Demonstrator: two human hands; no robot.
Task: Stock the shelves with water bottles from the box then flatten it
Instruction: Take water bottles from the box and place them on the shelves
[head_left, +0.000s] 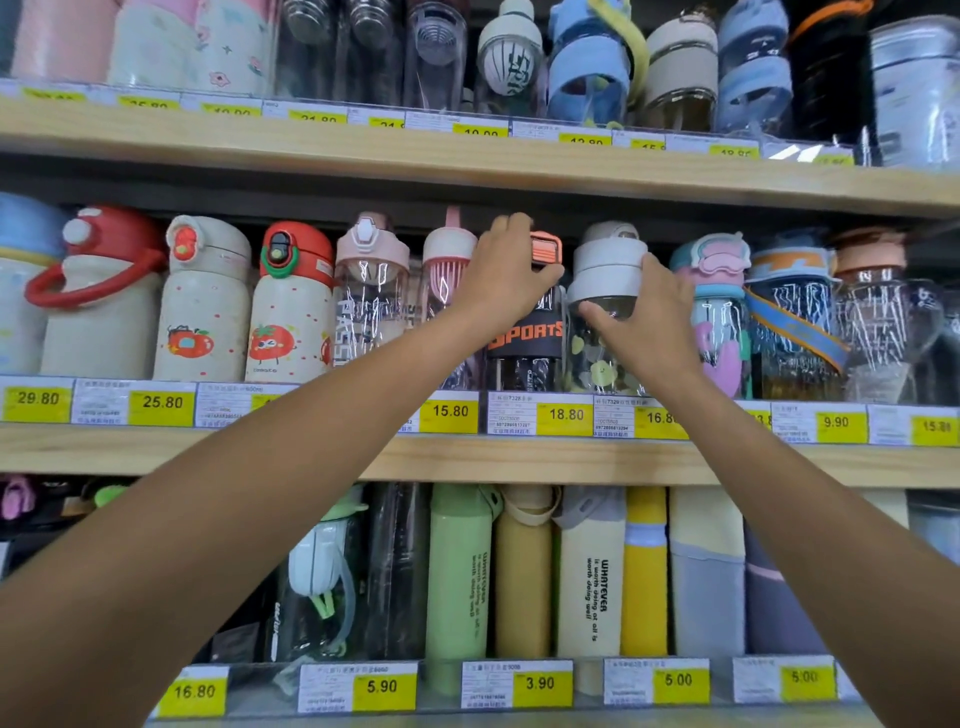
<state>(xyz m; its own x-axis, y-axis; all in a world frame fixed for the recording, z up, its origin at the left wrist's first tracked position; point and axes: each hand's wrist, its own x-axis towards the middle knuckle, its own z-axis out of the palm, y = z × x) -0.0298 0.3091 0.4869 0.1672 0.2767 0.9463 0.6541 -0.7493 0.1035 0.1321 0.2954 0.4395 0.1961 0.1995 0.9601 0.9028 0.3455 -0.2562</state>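
My left hand (504, 270) grips the sports bottle (527, 338) by its orange cap. My right hand (644, 317) wraps the grey-lid bottle (608, 260). Both stand on the middle shelf (311, 452). Best to seat them upright, labels forward, without knocking the neighbours.

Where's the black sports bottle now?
Head view, centre of the middle shelf: black sports bottle gripped by the left hand, between a pink-capped bottle and the grey-lidded bottle.

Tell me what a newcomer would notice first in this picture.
At the middle shelf, the left hand grips a black bottle by its orange lid. The right hand holds the grey-lidded bottle beside it. Yellow price tags run along each shelf edge.
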